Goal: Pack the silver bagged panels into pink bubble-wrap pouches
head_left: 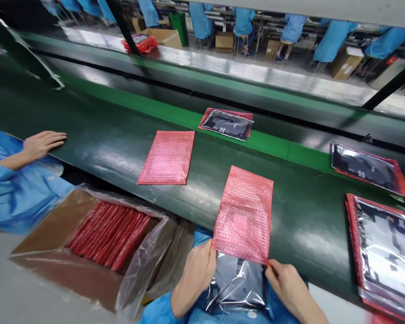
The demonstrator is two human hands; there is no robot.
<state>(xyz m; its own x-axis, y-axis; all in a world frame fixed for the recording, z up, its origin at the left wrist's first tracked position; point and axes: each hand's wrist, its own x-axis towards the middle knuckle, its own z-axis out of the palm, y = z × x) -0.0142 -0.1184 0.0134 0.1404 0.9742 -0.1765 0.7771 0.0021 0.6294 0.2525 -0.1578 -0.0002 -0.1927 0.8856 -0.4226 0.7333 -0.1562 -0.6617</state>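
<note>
A pink bubble-wrap bag [245, 207] lies over the edge of the green belt, its near edge pulled towards me. My left hand [196, 272] pinches the left corner of that edge. The right corner is gripped between thumb and fingers of my right hand [286, 282]. Between my hands, a dark flat panel in clear plastic [238, 285] rests against my lap. Its upper end goes out of sight at the bag's edge; whether it is inside or under the bag I cannot tell. Another pink bubble-wrap bag [168, 157] lies flat on the belt to the left.
A carton [43, 225] lined with clear plastic holds several red bubble-wrap packs [110, 234]. Panels on red bags lie at the back [227, 123], far right [364, 166] and near right [388, 247]. A co-worker's hand [43, 145] rests on the belt [97, 135] at left.
</note>
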